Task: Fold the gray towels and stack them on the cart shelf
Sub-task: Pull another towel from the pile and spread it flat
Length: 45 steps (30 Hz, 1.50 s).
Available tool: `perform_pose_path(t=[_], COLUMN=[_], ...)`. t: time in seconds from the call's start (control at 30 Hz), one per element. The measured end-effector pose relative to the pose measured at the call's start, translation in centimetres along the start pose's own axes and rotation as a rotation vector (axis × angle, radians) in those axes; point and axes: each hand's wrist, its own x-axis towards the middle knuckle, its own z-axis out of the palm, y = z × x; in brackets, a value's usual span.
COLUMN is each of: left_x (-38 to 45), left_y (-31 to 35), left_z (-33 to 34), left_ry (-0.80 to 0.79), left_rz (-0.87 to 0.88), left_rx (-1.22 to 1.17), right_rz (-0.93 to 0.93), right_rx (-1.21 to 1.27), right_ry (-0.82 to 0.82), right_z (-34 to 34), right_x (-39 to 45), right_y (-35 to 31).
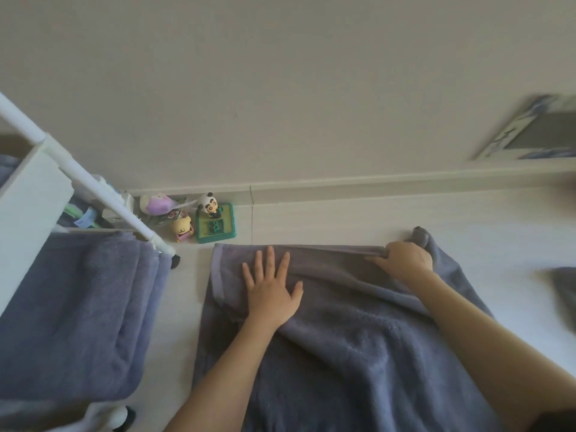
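Far left: white cart (34, 194) with folded gray towels on its shelf (78, 307), so I judge part of the stack is done. Count unclear, looks like at least two layers.

Behind the cart post, by the wall: small toys, a purple plush (156, 204), a yellow figure (181, 228) and a panda (208, 204) on a green box (215, 226). Not task items.

Centre: current towel (358, 353) spread on the floor, far edge lying along the wall side. My left hand (270, 291) lies flat on it, fingers straight and spread, pressing the cloth down near the far left corner. Nothing gripped there.

Right of that: my right hand (403, 258) has fingers curled round the towel's far edge near the right corner; grip clamped on the fabric, corner bunched up above the knuckles. Cloth is rumpled from there down toward me.

Far right edge: a dark gray patch (565, 291), probably another towel waiting; too cropped to be sure.

Status guess: this towel is early in folding, being laid out or taking a first fold. Left: finish folds, move it onto the shelf stack, then any remaining towel.
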Motion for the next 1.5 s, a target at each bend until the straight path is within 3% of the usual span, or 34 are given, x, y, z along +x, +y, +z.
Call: perform_pose_path(t=[0.13,0.23,0.43,0.6,0.77,0.9,0.97,1.1,1.3,1.43,1.5], left_x=[-0.7,-1.0,-0.2,1.6,1.6,2.4,2.2,1.6,2.3,2.6,2.5], left_y=[4.6,9.4,12.0,17.9,19.2,19.4,19.6,19.9,19.7,19.9,20.0], left_z=[-1.6,-0.4,0.7,-0.1,2.2,2.2,2.5,3.6,4.3,4.2,4.1], left_ry=[0.075,0.035,0.042,0.045,0.106,0.113,0.209,0.395,0.266,0.243,0.263], left_rz=[0.031,0.108,-0.083,-0.284,-0.315,-0.302,-0.266,-0.117,-0.143,-0.159,-0.15], left_rx=[-0.074,-0.19,-0.166,-0.116,-0.13,-0.149,-0.169,-0.165,-0.03,-0.037,-0.084], right_rz=[-0.124,-0.177,-0.263,-0.296,-0.257,-0.227,-0.231,-0.266,-0.199,-0.189,-0.299], right_rx=[-0.016,-0.009,-0.176,-0.256,-0.362,-0.152,0.017,0.073,-0.115,0.03,0.115], right_ry=[-0.026,-0.054,-0.097,-0.096,-0.104,-0.088,-0.097,-0.031,0.092,0.289,0.426], right_z=[-0.7,-1.0,-2.5,-3.8,-4.5,-4.7,-4.4,-3.7,-2.2,-0.7,0.4], right_x=[-1.5,-1.9,0.0,1.8,2.9,4.4,5.1,6.2,7.7,6.0,4.0], right_y=[0.8,1.7,7.5,12.6,15.6,16.1,17.0,18.4,19.6,18.1,17.2])
